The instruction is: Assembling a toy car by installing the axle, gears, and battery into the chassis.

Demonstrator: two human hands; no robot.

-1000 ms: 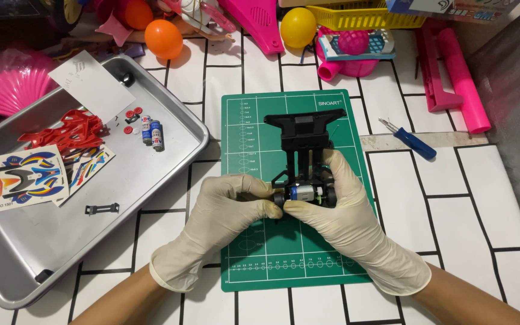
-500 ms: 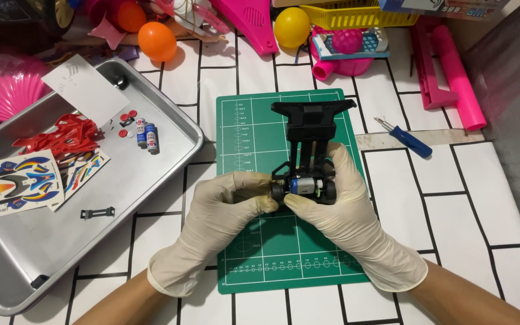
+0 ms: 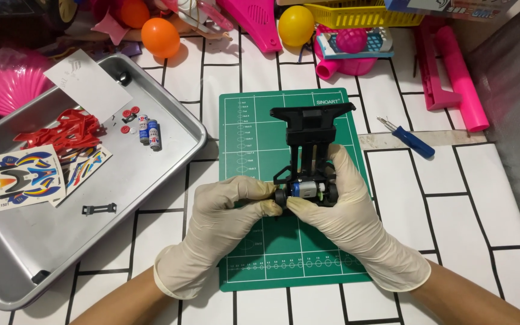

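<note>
Two gloved hands, left hand [image 3: 224, 222] and right hand [image 3: 344, 216], both with fingers clenched on one black toy car chassis [image 3: 310, 150]. Left fingertips [image 3: 270, 207] pinched at the small wheel on its near left corner; right fingers wrapped around its near right side, the blue-and-silver motor [image 3: 304, 189] just between the thumbs. Chassis stretched away from the fingers over one green cutting mat [image 3: 260, 253] on the bench. Farther right, one blue screwdriver [image 3: 407, 137]. Left, one metal tray [image 3: 176, 156] with two small batteries [image 3: 149, 132], two sticker sheets [image 3: 22, 177], one red body shell [image 3: 67, 132].
</note>
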